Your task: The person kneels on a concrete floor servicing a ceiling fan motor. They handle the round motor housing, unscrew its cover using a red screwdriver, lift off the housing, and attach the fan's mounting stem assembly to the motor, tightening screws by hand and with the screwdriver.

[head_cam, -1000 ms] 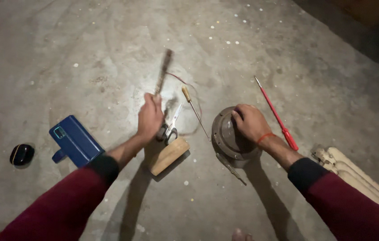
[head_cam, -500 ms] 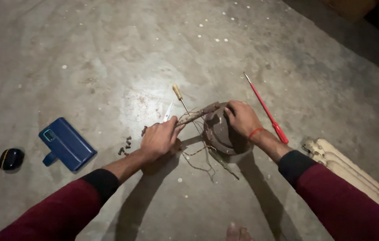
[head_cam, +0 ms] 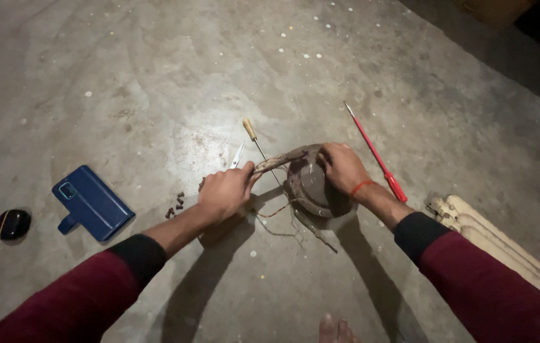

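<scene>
A round rusty brown metal part (head_cam: 311,187) with thin wires trailing from it lies on the concrete floor. My right hand (head_cam: 344,166) grips its top right edge. My left hand (head_cam: 225,192) is shut on a long rusty tool (head_cam: 279,159) whose tip rests against the top of the round part. A wooden-handled screwdriver (head_cam: 252,134) and small scissors (head_cam: 237,155) lie just behind my left hand. A red screwdriver (head_cam: 375,152) lies to the right of my right hand.
A blue phone case (head_cam: 91,201) and a small black oval object (head_cam: 12,223) lie at the left. A few small dark bits (head_cam: 175,204) sit by my left forearm. Pale ribbed wooden pieces (head_cam: 502,244) lie at the right. Toes (head_cam: 335,329) show at the bottom edge.
My left hand brought the long rusty tool down from upright and over to the round part, laying its tip against it. My right hand stayed on the part.
</scene>
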